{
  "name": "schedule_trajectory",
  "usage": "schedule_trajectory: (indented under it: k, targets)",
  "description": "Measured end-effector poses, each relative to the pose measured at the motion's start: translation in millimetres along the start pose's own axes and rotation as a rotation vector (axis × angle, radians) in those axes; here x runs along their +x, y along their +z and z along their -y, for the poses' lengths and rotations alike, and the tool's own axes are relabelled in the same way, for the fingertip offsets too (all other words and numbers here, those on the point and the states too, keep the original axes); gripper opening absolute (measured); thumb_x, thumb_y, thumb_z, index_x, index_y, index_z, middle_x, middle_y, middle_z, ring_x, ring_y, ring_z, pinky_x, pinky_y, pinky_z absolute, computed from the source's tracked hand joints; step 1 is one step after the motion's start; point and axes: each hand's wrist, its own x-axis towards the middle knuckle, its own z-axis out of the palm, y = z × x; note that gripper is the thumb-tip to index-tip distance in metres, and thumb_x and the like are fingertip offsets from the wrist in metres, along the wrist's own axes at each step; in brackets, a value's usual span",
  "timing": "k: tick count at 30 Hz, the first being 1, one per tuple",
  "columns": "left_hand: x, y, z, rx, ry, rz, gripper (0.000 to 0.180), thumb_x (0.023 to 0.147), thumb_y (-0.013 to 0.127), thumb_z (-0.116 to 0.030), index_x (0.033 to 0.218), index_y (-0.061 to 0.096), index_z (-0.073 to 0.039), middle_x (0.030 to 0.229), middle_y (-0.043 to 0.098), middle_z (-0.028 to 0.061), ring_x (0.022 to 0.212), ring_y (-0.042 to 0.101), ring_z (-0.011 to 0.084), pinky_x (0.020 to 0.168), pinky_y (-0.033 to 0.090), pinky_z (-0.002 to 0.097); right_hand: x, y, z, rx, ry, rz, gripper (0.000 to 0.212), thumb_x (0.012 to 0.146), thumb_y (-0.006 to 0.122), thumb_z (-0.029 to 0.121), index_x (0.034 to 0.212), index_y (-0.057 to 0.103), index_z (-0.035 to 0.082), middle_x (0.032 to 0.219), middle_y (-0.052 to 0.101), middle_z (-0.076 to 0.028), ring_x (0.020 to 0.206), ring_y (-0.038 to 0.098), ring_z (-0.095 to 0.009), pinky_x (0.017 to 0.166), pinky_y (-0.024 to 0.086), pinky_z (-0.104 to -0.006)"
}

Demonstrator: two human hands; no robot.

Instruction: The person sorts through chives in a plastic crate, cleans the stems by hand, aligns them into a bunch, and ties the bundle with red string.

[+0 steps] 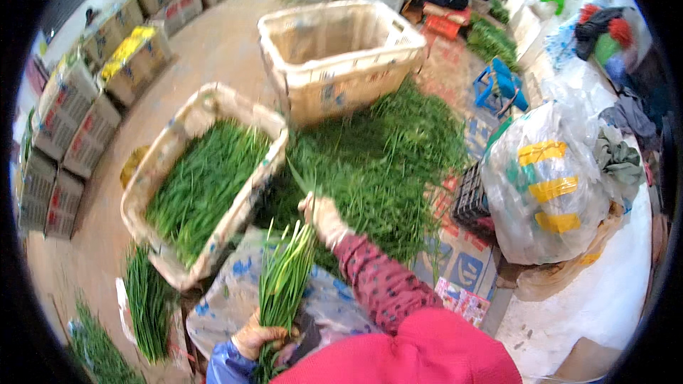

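Observation:
My left hand, below a blue sleeve, is closed around the lower part of a bunch of long green chives. The bunch stands nearly upright over my lap, with pale stalk ends at its top. Beside that top end, my gloved right hand has its fingers drawn together. A long green blade rises from its fingertips, seemingly pinched there. Under the bunch, a clear plastic sheet with blue marks covers my lap. A big heap of loose greens lies just beyond my right hand.
At the left stands a worn white crate filled with chives; behind the heap is a taller cream crate. A tied chive bundle lies at lower left. Stuffed plastic bags and a blue stool are at right. Cartons line the left wall.

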Motion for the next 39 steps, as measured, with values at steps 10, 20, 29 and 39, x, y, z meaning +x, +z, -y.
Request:
schedule_trajectory:
  k: [10, 20, 29, 39]
  targets:
    - [-17.4, -17.2, 11.6, -0.078, 0.043, -0.118, 0.055, 0.068, 0.075, -0.009, 0.118, 0.054, 0.0, 0.085, 0.067, 0.0114, 0.052, 0.054, 0.0095, 0.043, 0.041, 0.0212, 36.5, -114.1, 72.1, 0.27, -0.075, -0.394, 0.03, 0.097, 0.043, 0.029, 0.096, 0.059, 0.004, 0.055, 0.042, 0.002, 0.042, 0.04, -0.014, 0.042, 0.038, -0.0309]
    - [-17.7, -8.9, 14.1, -0.148, 0.11, -0.169, 0.06, 0.068, 0.072, -0.003, 0.124, 0.052, -0.003, 0.089, 0.065, 0.0118, 0.06, 0.056, 0.0105, 0.048, 0.042, 0.0198, -98.4, 0.7, 85.7, -0.819, -0.482, 0.467, 0.037, 0.072, 0.078, 0.017, 0.106, 0.066, 0.011, 0.089, 0.068, -0.007, 0.071, 0.065, -0.018, 0.067, 0.053, -0.0282]
    - [-20.5, -13.1, 22.3, -0.109, 0.028, -0.216, 0.059, 0.067, 0.071, 0.003, 0.123, 0.053, -0.004, 0.095, 0.065, 0.01, 0.078, 0.062, 0.0168, 0.064, 0.05, 0.0277, -79.0, 58.4, 91.1, -1.401, -0.596, 0.68, 0.101, 0.057, 0.082, 0.04, 0.137, 0.036, 0.0, 0.13, 0.047, -0.028, 0.112, 0.055, -0.039, 0.092, 0.046, -0.0397]
    - [-38.2, -12.2, 9.0, -0.177, -0.119, -0.07, 0.049, 0.072, 0.072, -0.004, 0.118, 0.056, -0.001, 0.092, 0.068, 0.0098, 0.067, 0.06, 0.0117, 0.051, 0.047, 0.0212, -81.0, 51.0, 51.1, -1.336, -0.301, 0.763, 0.049, 0.081, 0.063, 0.029, 0.123, 0.056, 0.006, 0.096, 0.066, -0.021, 0.09, 0.064, -0.036, 0.079, 0.05, -0.041]
